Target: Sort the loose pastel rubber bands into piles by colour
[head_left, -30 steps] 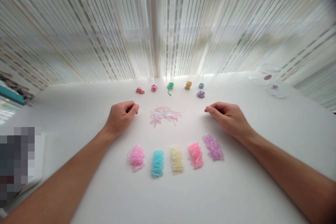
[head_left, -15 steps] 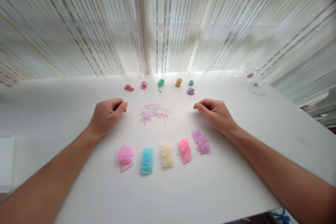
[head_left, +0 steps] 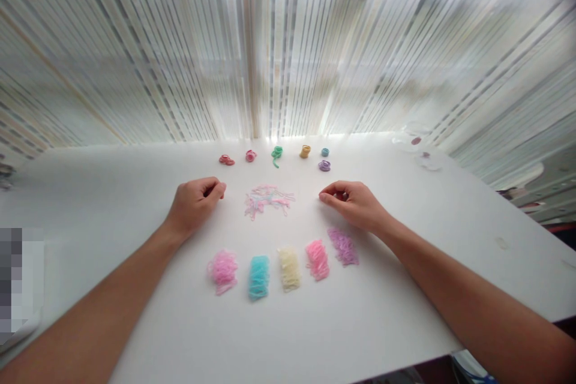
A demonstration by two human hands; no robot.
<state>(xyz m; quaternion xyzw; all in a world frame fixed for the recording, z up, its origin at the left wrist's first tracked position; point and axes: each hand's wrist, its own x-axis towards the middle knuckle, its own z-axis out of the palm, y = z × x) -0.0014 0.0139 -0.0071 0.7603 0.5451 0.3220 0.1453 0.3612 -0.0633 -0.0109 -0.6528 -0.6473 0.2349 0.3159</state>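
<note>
Here, open gaps edge pastel bands (head_left: 265,199) between left hand (head_left: 198,201) and right hand (head_left: 351,203).

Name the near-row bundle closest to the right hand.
The purple bundle, at the row's right end; the other four lie farther left, away from that hand.

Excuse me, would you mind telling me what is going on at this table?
A person's curled left hand and right hand are on either side of a tangled pastel pile on the white table. Neither touches it, and nothing shows in their grip. Nearer the person are five coloured bundles; beyond the pile are six small coils.
</note>
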